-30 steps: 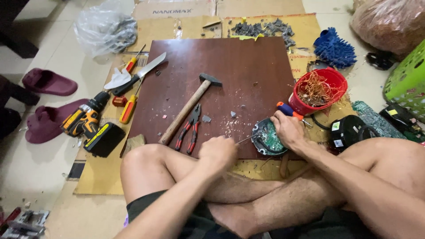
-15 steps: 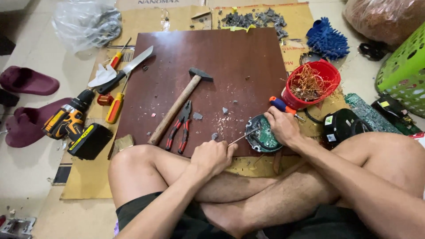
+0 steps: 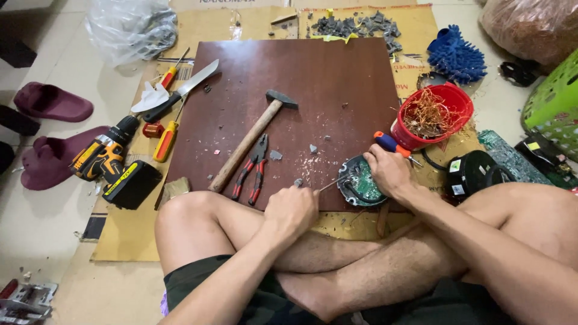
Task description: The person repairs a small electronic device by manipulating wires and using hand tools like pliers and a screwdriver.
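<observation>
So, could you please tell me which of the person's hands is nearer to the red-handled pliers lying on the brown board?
The left hand is nearer, just right of the red-handled pliers, gripping a thin tool. The right hand sits farther right, on the round green circuit board.

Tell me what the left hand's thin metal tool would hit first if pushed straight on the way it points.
The left hand aims its thin metal tool rightward at the round green circuit board; the tip looks already at its edge, so likely that board, steadied by the right hand.
</observation>
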